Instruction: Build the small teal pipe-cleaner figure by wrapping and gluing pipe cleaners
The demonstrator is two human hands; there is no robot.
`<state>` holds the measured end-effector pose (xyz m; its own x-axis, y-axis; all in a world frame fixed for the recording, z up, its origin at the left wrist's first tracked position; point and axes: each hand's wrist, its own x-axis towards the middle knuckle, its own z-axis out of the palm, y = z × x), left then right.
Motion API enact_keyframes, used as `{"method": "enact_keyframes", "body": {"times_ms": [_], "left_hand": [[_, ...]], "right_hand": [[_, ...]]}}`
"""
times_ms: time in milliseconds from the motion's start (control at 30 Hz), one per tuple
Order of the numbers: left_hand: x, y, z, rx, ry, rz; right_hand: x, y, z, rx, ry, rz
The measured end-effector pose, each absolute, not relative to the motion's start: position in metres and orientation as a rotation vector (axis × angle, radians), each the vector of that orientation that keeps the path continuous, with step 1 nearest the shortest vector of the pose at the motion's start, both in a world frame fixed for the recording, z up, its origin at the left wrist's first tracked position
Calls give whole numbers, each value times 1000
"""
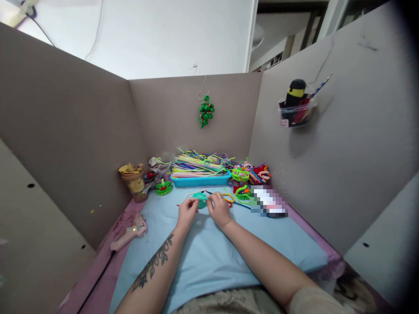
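Between my two hands is a small fuzzy teal piece (pixel 200 199), which looks shaped from pipe cleaners. My left hand (pixel 188 211) pinches its left edge, with the fingertips pressed together. At the opposite edge, my right hand (pixel 219 208) is closed on it with bent fingers. The hands hold it just above the blue cloth (pixel 209 244). Right behind my right hand lie scissors (pixel 229 198) with yellow and red handles, partly covered. A small red bit (pixel 178 205) shows left of my left hand.
A blue tray (pixel 201 181) heaped with pipe cleaners (pixel 199 163) stands at the back. A pink glue gun (pixel 132 231) lies left, its cord running forward. A green figure (pixel 163 187), a pot (pixel 132 179), and a blurred phone (pixel 270 201) surround the work area. Partition walls enclose it.
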<state>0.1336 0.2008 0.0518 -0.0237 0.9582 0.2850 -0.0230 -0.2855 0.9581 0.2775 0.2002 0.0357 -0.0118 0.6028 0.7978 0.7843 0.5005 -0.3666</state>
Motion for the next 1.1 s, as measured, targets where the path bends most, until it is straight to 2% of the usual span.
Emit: {"method": "enact_keyframes", "body": {"times_ms": [667, 1100], "left_hand": [[131, 201, 52, 1402, 1091, 1462], [134, 208, 42, 1450, 1062, 1482]], "right_hand": [[275, 200, 31, -1261, -1799, -319], [274, 192, 41, -1193, -1865, -119]]}}
